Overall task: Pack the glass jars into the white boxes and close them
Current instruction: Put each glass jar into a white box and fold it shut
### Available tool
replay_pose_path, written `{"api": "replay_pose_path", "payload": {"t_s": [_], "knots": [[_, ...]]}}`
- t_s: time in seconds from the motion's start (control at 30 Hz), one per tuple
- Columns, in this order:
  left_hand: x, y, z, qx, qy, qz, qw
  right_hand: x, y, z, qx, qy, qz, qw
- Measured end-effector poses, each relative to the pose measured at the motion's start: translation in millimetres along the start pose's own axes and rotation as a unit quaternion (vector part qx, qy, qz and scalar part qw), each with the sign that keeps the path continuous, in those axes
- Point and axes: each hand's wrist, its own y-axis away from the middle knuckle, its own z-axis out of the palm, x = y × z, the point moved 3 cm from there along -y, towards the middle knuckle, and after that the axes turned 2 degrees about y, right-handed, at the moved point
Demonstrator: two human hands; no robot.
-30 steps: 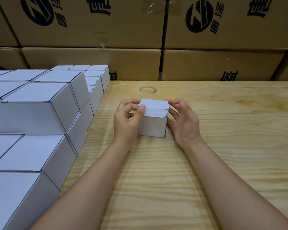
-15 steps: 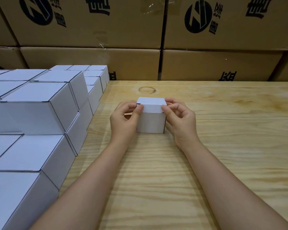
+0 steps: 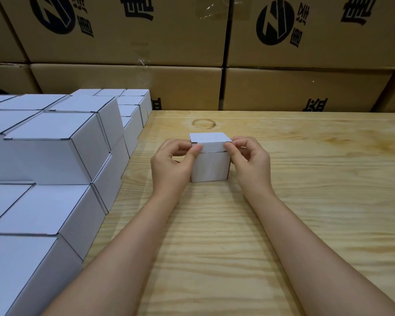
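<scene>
Head view: a small white box (image 3: 210, 165) stands near the middle of the wooden table (image 3: 306, 201). The left hand (image 3: 172, 165) and right hand (image 3: 251, 161) each pinch a front corner of its lid (image 3: 210, 139). Stacked closed white boxes (image 3: 55, 156) crowd the table's left side; brown cartons (image 3: 128, 37) wall the back.

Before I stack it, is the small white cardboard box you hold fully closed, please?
Not quite: the box has its lid down, yet a dark gap shows beneath the front flap.
</scene>
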Motion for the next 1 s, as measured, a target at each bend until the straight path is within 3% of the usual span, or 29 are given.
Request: {"api": "replay_pose_path", "payload": {"t_s": [0.33, 0.57, 0.73, 1.0], "knots": [[0.6, 0.6, 0.2, -0.011, -0.023, 0.027, 0.999, -1.8, -0.5, 1.7, 0.001, 0.096, -0.091, 0.991], [2.6, 1.7, -1.7, 0.012, -0.008, 0.002, 1.000, -0.8, 0.1, -0.1, 0.000, 0.036, -0.048, 0.998], [6.5, 5.0, 2.2, -0.024, -0.029, 0.064, 0.997, -7.0, 3.4, 2.6, -0.031, 0.050, -0.098, 0.993], [-2.1, 3.8, 2.1, -0.028, -0.065, 0.043, 0.997, -1.3, 2.1, 5.0, -0.046, 0.021, -0.045, 0.998]]}}
